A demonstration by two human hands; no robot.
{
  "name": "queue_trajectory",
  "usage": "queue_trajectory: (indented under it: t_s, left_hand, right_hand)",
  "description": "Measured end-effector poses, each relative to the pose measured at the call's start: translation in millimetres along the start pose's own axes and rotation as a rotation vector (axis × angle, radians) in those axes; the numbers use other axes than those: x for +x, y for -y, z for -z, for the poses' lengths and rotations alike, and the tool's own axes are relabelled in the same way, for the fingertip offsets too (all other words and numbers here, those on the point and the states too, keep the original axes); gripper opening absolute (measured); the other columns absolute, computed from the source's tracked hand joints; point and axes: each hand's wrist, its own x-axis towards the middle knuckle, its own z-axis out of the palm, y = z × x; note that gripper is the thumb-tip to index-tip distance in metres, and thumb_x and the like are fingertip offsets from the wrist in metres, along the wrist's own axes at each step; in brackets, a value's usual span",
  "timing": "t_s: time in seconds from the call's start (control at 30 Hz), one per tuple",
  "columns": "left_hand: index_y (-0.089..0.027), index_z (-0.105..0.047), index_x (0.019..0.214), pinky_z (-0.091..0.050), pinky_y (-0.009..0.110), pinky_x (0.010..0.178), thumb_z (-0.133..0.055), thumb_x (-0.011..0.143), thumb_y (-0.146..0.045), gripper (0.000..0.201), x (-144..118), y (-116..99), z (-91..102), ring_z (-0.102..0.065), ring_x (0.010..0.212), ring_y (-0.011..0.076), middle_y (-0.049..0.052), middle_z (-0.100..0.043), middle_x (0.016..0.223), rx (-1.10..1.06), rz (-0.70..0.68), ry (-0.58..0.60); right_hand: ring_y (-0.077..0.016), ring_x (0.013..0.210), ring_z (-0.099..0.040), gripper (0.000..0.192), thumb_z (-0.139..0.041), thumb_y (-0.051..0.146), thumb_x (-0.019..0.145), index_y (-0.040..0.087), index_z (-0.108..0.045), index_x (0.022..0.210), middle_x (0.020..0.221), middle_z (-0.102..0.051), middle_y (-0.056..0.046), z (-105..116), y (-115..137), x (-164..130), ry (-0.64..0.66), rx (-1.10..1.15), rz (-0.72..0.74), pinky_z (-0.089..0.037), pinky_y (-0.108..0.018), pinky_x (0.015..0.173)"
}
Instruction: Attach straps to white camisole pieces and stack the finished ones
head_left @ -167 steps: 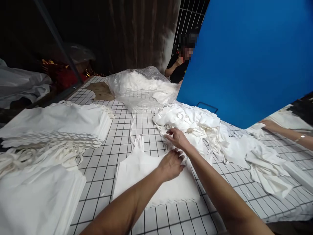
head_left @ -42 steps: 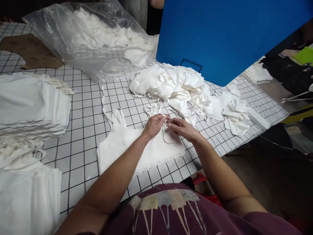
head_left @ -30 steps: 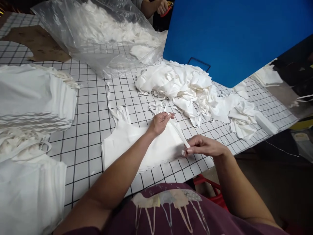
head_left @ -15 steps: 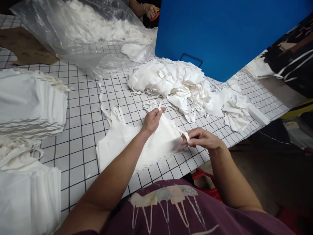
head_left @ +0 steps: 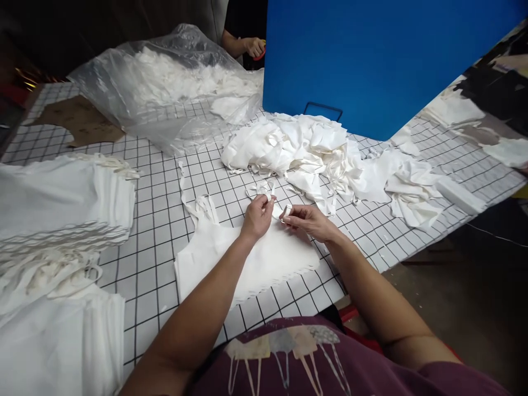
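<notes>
A white strappy garment piece (head_left: 231,258) lies flat on the table in front of me, its lower edge towards my body and thin straps at its top left. At its upper right, my left hand (head_left: 258,217) pinches a white fabric strap near the garment's top. Close beside it, my right hand (head_left: 307,221) holds a looped white strap (head_left: 286,211) between thumb and fingers. Whether both hands hold the same strap I cannot tell. The garment looks like several layers stacked together.
Stacks of folded white garments (head_left: 66,198) stand at the left. A crumpled white fabric heap (head_left: 292,143) lies beyond my hands, before a blue board (head_left: 363,60). Behind are a clear plastic bag (head_left: 165,82), brown cardboard (head_left: 82,121) and another person's hand (head_left: 253,47) on an orange-handled tool.
My right hand has moved left and away from my body, carrying the strap end from the garment's right side to beside my left hand. The view has tilted up slightly.
</notes>
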Motion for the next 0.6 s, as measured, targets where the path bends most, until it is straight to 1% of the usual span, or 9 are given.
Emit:
queue_trajectory:
  t_s: [0.07,0.13,0.23,0.33,0.4,0.47,0.6]
  left_hand:
    - [-0.018,-0.063,0.086,-0.052,0.032,0.082,-0.051,0.094,-0.029,0.018,-0.9,-6.5,8.1,-0.064,0.091,0.0196,0.007,-0.065,0.099,0.158,-0.026,-0.026]
    - [-0.019,-0.059,0.081,-0.051,0.030,0.077,-0.052,0.093,-0.025,0.015,-3.2,-15.8,18.7,-0.062,0.084,0.0176,0.005,-0.062,0.092,0.301,-0.022,-0.018]
    - [-0.019,-0.055,0.082,-0.048,0.030,0.075,-0.055,0.090,-0.020,0.008,-12.1,-29.9,35.7,-0.059,0.080,0.0164,0.003,-0.061,0.090,0.492,-0.018,0.061]
    - [-0.020,-0.053,0.087,-0.046,0.030,0.074,-0.061,0.089,-0.025,0.009,-27.6,-35.9,46.5,-0.058,0.084,0.0176,0.003,-0.061,0.092,0.617,0.004,0.094]
    - [-0.019,-0.053,0.088,-0.045,0.030,0.074,-0.066,0.088,-0.031,0.018,-38.7,-33.6,46.5,-0.057,0.085,0.0184,0.003,-0.062,0.093,0.652,0.012,0.114]
    - [-0.019,-0.052,0.086,-0.044,0.031,0.075,-0.072,0.084,-0.034,0.024,-47.4,-27.9,41.3,-0.057,0.085,0.0188,0.003,-0.062,0.090,0.659,-0.002,0.131]
    - [-0.019,-0.053,0.079,-0.043,0.031,0.077,-0.078,0.079,-0.026,0.025,-55.6,-17.7,27.5,-0.056,0.082,0.0175,-0.001,-0.062,0.081,0.580,-0.002,0.091]
  right_hand:
    - [-0.0106,0.065,-0.050,0.035,-0.072,0.050,0.082,0.016,-0.064,0.081,0.073,-0.056,0.001,-2.3,-9.7,6.9,-0.033,-0.023,0.018,-0.045,-0.026,0.063]
    - [-0.0107,0.064,-0.049,0.035,-0.070,0.051,0.083,0.016,-0.064,0.084,0.075,-0.057,0.000,-4.1,-18.7,10.1,-0.061,-0.065,0.024,-0.043,-0.026,0.060]
    - [-0.0118,0.067,-0.050,0.034,-0.068,0.050,0.084,0.017,-0.066,0.089,0.079,-0.058,-0.001,-6.1,-26.0,9.9,-0.100,-0.078,0.036,-0.044,-0.027,0.062]
    - [-0.0117,0.066,-0.049,0.033,-0.068,0.050,0.084,0.017,-0.065,0.085,0.077,-0.057,0.000,-7.0,-27.4,9.4,-0.130,-0.064,0.058,-0.044,-0.026,0.061]
    - [-0.0107,0.062,-0.047,0.034,-0.069,0.051,0.083,0.017,-0.063,0.081,0.071,-0.054,0.002,-7.2,-28.4,10.2,-0.137,-0.064,0.062,-0.041,-0.025,0.059]
    - [-0.0100,0.059,-0.044,0.035,-0.070,0.051,0.083,0.017,-0.060,0.078,0.067,-0.051,0.004,-7.4,-30.3,11.0,-0.143,-0.068,0.060,-0.038,-0.025,0.056]
    - [-0.0090,0.057,-0.040,0.035,-0.069,0.050,0.084,0.018,-0.056,0.077,0.064,-0.048,0.005,-10.7,-33.7,9.3,-0.156,-0.093,0.088,-0.031,-0.024,0.052]
